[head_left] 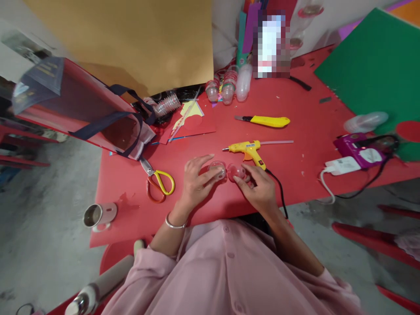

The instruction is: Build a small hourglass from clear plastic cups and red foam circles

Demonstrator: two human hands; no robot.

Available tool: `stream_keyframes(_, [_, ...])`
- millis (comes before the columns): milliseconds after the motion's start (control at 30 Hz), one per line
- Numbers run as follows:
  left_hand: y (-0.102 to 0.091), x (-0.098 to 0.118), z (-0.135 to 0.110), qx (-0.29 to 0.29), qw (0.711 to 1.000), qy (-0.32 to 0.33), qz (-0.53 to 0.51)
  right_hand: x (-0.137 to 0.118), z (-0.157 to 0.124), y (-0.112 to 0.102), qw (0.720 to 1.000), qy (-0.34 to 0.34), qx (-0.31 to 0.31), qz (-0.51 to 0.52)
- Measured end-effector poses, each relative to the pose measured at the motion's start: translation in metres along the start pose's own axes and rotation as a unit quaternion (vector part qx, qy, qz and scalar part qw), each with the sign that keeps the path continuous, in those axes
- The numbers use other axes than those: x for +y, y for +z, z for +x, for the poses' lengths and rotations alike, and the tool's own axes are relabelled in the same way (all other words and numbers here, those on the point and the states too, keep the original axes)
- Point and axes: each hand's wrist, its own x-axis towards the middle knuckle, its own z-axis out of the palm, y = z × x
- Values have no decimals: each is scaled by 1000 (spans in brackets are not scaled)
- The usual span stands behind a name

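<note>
My left hand (197, 179) has its thumb and fingers around a small clear plastic cup (218, 169) close to the table's front edge. Beside it, my right hand (260, 187) pinches a second clear, rounded plastic piece (235, 172), through which the red table shows. The two pieces are almost touching; whether they meet is hard to tell. Just beyond my right hand lies a yellow glue gun (246, 149), its nozzle pointing left and a glue stick out of its back. Scissors (159, 183) with red and yellow handles rest left of my left hand.
A yellow utility knife (271, 121) lies farther back on the red table (203, 205). Stacked clear cups (229, 87) stand behind it. A bag (92, 113) and a metal mug (100, 215) are at left. A purple power box (361, 151) with cables sits at right.
</note>
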Motion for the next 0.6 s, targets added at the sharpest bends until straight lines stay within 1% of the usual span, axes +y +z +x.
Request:
stream_keyframes(133, [3,-3,-2,1,1000,-3,-3,1,0,1,1000,-14,10,-1])
stream_keyframes(333, [10,-12,-5,-47,996,-74,24,2,-1,0,1000,-12,9,-5])
stream_keyframes(467, [11,-12,-3,-50,996,-74,18,1,-1,0,1000,-13,8,6])
stream_keyframes(600, [10,-8,-1,-51,995,-68,44,1,-2,0,1000,-2,11,13])
